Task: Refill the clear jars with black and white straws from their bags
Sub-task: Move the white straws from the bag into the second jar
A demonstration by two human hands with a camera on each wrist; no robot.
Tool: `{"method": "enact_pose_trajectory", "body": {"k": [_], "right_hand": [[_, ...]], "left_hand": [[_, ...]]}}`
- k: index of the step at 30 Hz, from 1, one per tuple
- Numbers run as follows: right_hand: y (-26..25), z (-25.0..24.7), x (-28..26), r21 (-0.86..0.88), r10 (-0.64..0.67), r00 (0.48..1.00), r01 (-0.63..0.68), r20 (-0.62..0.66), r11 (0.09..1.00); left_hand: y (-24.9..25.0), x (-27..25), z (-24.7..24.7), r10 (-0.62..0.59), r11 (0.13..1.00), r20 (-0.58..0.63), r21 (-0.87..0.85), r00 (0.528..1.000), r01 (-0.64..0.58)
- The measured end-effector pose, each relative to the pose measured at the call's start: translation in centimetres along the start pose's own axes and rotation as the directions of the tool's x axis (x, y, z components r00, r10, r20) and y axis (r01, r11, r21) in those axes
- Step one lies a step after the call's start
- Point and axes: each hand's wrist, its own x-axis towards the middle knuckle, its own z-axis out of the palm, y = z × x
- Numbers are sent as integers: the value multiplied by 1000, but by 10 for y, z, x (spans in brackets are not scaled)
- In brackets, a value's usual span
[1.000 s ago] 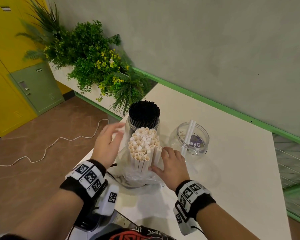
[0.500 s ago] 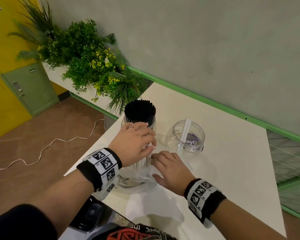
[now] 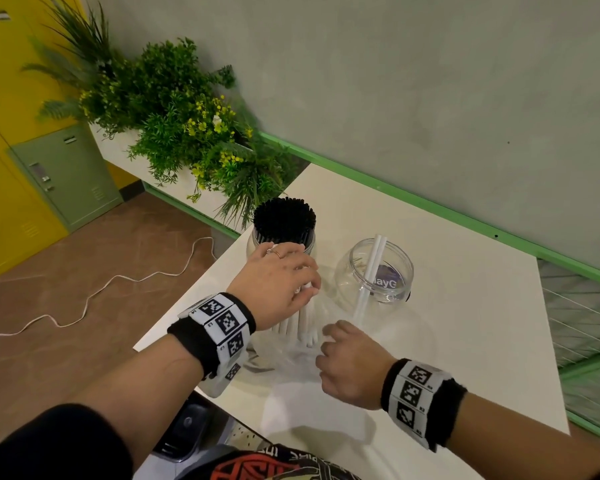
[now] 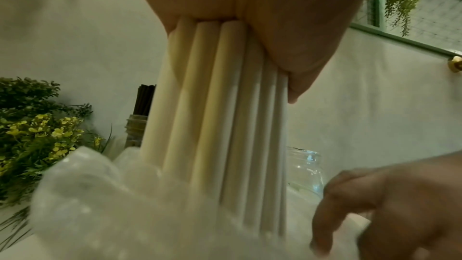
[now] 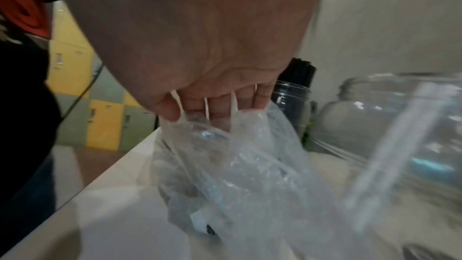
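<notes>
L hand [image 3: 278,282] wraps its curled fingers round the top of an upright bundle of white paper straws [image 3: 300,322]; the left wrist view shows thumb & fingers closed tight on the bundle [image 4: 220,126], w/ the straws' lower ends still down in a crumpled clear plastic bag [image 4: 130,205]. R hand [image 3: 350,368] sits at approx 4 o'clock of the bundle, low on the white tabletop [image 3: 465,323]; in the right wrist view its fingers [image 5: 215,106] are curled in, bunching the bag's [image 5: 237,155] thin film, strands of plastic stretched between them. Bag itself rests on the table near the front-left corner, at 6 o'clock of the jars. Clear round jar packed w/ black straws [image 3: 284,223] stands just behind L hand at 12 o'clock, touching or nearly touching the knuckles, can't tell which. Second clear wide-mouth plastic jar [image 3: 374,271] is at approx 2 o'clock of the bundle, just beside it; it holds two white straws [image 3: 371,271] leaning out over its rim toward the person. Both wrists wear black bands w/ black-&-white square markers [image 3: 222,323]. Beyond the table at 11 o'clock: green planter foliage w/ small yellow flowers [image 3: 174,116]; at 9 o'clock, yellow & green lockers [image 3: 32,150] and a white cable [image 3: 118,282] trailing over the brown floor.
</notes>
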Motion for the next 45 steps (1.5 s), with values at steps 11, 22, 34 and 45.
{"method": "enact_pose_trajectory", "body": {"k": [11,22,34,45], "right_hand": [[20,10,17,331,538,801,-598,262,730],[13,31,1,585,629,758,-435,-171,684],[-20,36,16,429,671,643,-758,368,491],[-2,43,11,494,572,730,-679,374,543]], "left_hand": [[0,-1,1,13,1000,-3,-4,1000,-13],[0,0,2,-17,1000,-31,-21,999,16],[6,10,7,-22,1000,8,-21,1000,22],[5,8,5,-25,999,-28,-40,999,23]]}}
